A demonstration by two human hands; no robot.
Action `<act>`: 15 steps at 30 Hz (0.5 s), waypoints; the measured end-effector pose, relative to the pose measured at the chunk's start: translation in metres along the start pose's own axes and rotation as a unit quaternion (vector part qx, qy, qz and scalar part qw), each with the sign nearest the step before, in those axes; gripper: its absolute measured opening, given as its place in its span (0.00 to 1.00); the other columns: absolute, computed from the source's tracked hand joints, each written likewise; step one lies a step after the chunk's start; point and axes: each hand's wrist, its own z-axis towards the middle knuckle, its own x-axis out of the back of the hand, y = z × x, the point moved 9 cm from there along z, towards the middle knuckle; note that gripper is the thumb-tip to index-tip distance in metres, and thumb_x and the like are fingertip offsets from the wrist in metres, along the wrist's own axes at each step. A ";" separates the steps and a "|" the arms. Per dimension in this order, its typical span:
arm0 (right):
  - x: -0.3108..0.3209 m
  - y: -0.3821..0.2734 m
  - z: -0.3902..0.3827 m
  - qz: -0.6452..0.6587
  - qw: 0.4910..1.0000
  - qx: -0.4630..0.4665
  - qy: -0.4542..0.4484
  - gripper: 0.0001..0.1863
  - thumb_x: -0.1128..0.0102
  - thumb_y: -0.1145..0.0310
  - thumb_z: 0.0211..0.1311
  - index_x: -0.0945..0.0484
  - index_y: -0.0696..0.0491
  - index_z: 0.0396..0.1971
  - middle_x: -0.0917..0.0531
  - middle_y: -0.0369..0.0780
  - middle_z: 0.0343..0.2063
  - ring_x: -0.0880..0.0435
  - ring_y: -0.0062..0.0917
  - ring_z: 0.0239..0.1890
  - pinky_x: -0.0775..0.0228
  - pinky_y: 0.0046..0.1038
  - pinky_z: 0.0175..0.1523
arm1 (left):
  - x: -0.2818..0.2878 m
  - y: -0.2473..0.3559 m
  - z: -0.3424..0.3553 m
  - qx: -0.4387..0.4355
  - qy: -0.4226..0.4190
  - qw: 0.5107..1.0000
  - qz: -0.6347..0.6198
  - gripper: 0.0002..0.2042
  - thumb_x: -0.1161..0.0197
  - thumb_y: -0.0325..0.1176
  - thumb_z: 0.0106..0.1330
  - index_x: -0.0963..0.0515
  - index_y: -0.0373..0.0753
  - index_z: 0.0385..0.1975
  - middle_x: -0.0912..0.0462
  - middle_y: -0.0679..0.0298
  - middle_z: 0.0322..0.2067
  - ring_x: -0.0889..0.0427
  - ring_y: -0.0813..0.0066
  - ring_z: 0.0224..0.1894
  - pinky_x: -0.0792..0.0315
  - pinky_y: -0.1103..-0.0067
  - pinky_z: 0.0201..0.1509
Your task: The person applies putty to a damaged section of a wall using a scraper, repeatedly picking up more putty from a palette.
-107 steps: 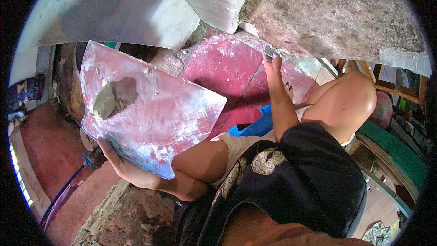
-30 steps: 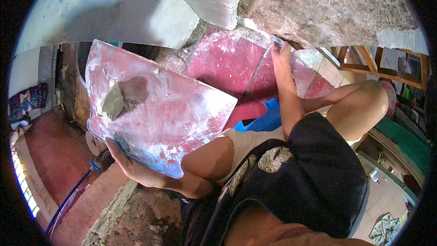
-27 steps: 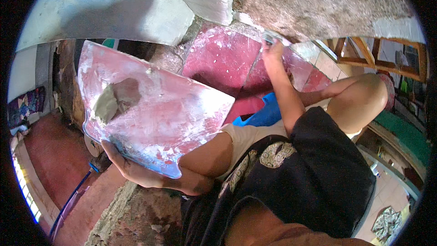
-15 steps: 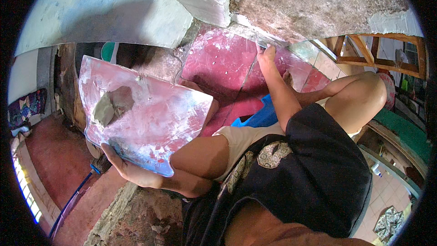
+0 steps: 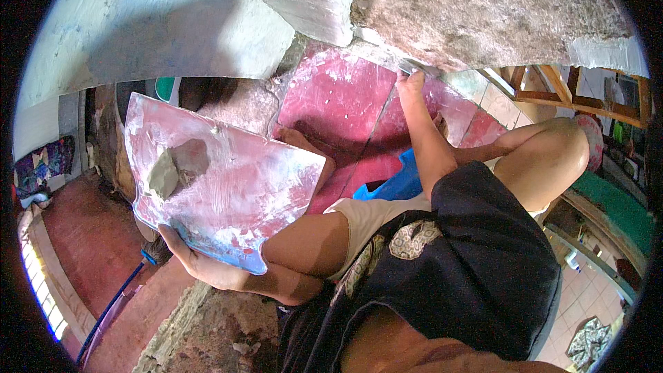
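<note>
My left hand grips the near edge of a whitish-pink plastic board with a wavy blue rim, thumb on top and the other fingers hidden beneath. A lump of grey-green putty rests toward the board's left side, and white smears cover much of its surface. Farther off, my right hand is closed around a flat-bladed putty knife, of which only a thin grey part shows. Its blade lies at the foot of the rough, stained wall; I cannot tell whether it touches.
Smooth whitish wall surfaces meet the rough wall at a corner ahead. Red floor tiles with white crumbs lie below. A blue plastic object sits by my legs. A wooden frame stands at the right, and a blue hose runs at the left.
The view has tilted slightly, so everything sits a little lower. My right hand and the putty knife have shifted slightly rightward along the wall's foot. The left hand still holds the board.
</note>
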 end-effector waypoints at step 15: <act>-0.030 -0.009 -0.036 0.096 0.990 -0.078 -0.073 0.13 0.63 0.75 0.46 0.34 0.57 0.34 0.27 0.42 0.33 0.27 0.34 0.35 0.31 0.39 0.39 | -0.005 0.010 0.001 -0.056 -0.007 0.998 -0.017 0.17 0.57 0.36 0.59 0.36 0.33 0.46 0.35 0.55 0.46 0.34 0.68 0.46 0.40 0.75 0.49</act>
